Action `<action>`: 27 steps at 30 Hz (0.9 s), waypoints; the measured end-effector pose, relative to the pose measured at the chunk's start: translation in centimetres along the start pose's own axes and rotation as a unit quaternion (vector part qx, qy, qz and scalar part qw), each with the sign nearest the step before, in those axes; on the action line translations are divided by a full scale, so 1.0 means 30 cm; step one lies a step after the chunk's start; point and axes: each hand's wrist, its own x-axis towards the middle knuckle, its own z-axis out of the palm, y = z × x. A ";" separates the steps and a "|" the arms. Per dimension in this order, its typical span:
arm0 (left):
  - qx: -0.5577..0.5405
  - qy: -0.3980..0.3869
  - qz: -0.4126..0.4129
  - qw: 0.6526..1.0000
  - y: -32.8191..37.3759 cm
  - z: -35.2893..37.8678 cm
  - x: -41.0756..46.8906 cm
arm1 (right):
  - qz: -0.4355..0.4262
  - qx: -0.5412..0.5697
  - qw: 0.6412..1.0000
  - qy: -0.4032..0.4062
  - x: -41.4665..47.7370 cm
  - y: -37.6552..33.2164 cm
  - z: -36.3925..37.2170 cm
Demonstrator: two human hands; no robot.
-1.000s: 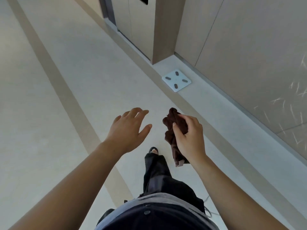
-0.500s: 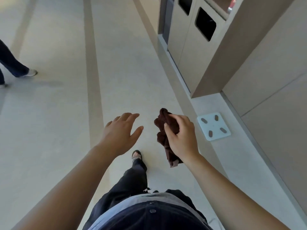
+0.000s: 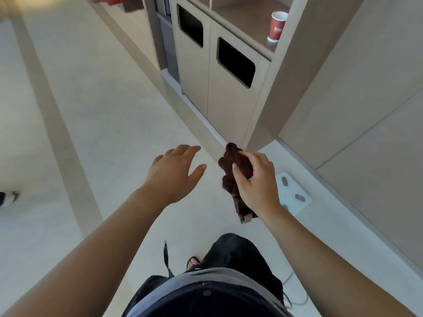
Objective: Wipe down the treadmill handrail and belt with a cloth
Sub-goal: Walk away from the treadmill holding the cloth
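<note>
A crumpled dark brown cloth (image 3: 231,170) hangs from my right hand (image 3: 257,181), which is closed around its upper part at chest height. My left hand (image 3: 172,173) floats beside it on the left, palm down, fingers spread, holding nothing. A gap of a hand's width separates the two hands. No treadmill, handrail or belt appears in the head view. Below, my dark trousers and a sandalled foot (image 3: 193,263) stand on the pale floor.
A beige bin cabinet (image 3: 206,88) with two dark openings stands ahead on the right, a red paper cup (image 3: 277,27) on its shelf. A white bathroom scale (image 3: 295,197) lies on the floor beside the right wall. Another person's shoe (image 3: 8,199) shows at the left edge.
The view has swung and moved forward along the floor: the bin cabinet came closer and the scale slid under my right hand. Both hands keep their pose, cloth still held.
</note>
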 end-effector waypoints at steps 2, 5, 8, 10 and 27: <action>-0.003 -0.011 0.016 1.000 -0.029 -0.026 0.139 | 0.015 0.003 1.000 0.021 0.123 -0.002 0.032; 0.000 -0.014 0.030 0.999 -0.089 -0.055 0.357 | 0.024 0.012 0.999 0.028 0.327 0.011 0.081; 0.000 -0.014 0.025 1.000 -0.147 -0.074 0.588 | 0.026 0.010 0.999 0.030 0.560 0.045 0.138; 0.002 -0.013 0.023 1.000 -0.175 -0.083 0.743 | 0.023 0.012 0.999 0.030 0.723 0.066 0.171; -0.029 -0.023 0.104 0.994 -0.265 -0.269 1.896 | 0.038 -0.032 0.994 0.096 1.748 0.155 0.287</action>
